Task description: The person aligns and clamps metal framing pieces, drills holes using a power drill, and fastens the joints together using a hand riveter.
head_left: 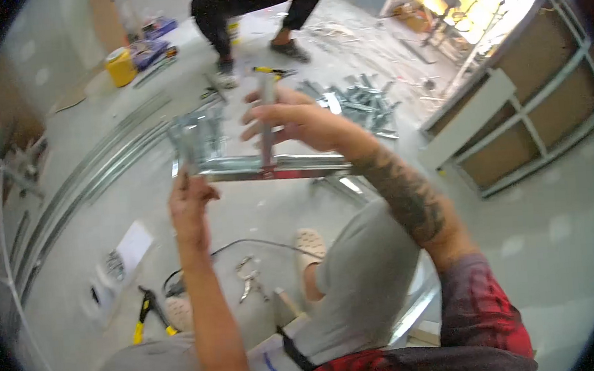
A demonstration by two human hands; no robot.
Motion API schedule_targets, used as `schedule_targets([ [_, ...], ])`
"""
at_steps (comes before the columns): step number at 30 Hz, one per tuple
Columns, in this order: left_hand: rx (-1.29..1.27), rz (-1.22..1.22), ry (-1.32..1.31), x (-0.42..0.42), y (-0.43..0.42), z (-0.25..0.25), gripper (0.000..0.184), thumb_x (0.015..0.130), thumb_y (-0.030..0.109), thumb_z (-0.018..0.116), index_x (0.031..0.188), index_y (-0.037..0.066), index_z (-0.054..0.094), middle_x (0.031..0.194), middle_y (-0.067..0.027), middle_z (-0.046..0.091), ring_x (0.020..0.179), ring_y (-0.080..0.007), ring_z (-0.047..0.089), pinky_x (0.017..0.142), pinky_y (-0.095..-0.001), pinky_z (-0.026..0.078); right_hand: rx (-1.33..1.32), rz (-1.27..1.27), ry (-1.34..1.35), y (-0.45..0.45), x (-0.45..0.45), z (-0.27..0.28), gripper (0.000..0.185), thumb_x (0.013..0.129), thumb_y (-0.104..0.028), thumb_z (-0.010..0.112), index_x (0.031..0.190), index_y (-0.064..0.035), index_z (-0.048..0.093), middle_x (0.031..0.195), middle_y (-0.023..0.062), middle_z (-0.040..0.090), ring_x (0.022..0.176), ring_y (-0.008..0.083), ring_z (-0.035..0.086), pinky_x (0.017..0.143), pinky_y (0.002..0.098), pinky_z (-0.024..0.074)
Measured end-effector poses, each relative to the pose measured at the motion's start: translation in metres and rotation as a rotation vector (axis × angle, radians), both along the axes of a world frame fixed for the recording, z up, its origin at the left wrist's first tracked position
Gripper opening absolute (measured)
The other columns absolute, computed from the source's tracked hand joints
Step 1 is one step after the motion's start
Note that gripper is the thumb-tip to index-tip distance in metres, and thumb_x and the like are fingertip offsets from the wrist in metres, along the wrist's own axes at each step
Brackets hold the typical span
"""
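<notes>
My left hand (190, 204) is closed on the left end of a long metal profile (230, 175), where a short upright metal piece (188, 149) also stands; motion blurs this end. The profile lies level above the floor, with a red part (292, 174) along its near side. My right hand (292, 119) has its fingers and thumb around an upright metal strip (267, 135), whose foot meets the profile near its middle. Whether the two are joined I cannot tell. Cut metal pieces (364, 107) lie heaped beyond my right hand.
Long metal profiles (110, 162) lie on the left. Locking pliers (248, 280) and yellow-handled snips (150, 312) are near my feet, with a black cable (246, 242). Another person (255, 14) crouches ahead. A yellow bucket (120, 67) stands back left; a metal-framed panel (528, 111) is right.
</notes>
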State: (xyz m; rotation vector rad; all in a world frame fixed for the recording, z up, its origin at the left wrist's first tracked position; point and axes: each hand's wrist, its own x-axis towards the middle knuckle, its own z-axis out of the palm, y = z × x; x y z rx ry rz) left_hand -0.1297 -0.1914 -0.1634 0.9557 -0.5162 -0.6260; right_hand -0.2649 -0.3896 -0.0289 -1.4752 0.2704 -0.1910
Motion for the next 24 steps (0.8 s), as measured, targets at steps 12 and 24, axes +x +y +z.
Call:
schedule_targets([
  [12,-0.082,-0.069,0.049,-0.003,0.004,0.016,0.054,0.088,0.016,0.067,0.133,-0.002,0.044,0.103,-0.0049,0.060,0.083,-0.0126,0.057,0.072,-0.0289,0.047,-0.120,0.021,-0.038,0.003,0.004,0.003,0.059,0.086,-0.032,0.068,0.129,-0.0014,0.041,0.115,0.0114,0.057,0.108,0.0222,0.061,0.089,0.0384,0.0491],
  [24,-0.168,-0.104,0.028,-0.005,0.004,0.017,0.068,0.076,0.012,0.078,0.134,0.006,0.043,0.117,-0.0087,0.055,0.100,-0.0186,0.058,0.078,-0.0307,0.049,-0.164,0.095,-0.195,-0.003,0.002,0.003,0.058,0.080,-0.016,0.066,0.128,0.0040,0.041,0.113,0.0145,0.057,0.110,0.0260,0.061,0.093,0.0341,0.0465],
])
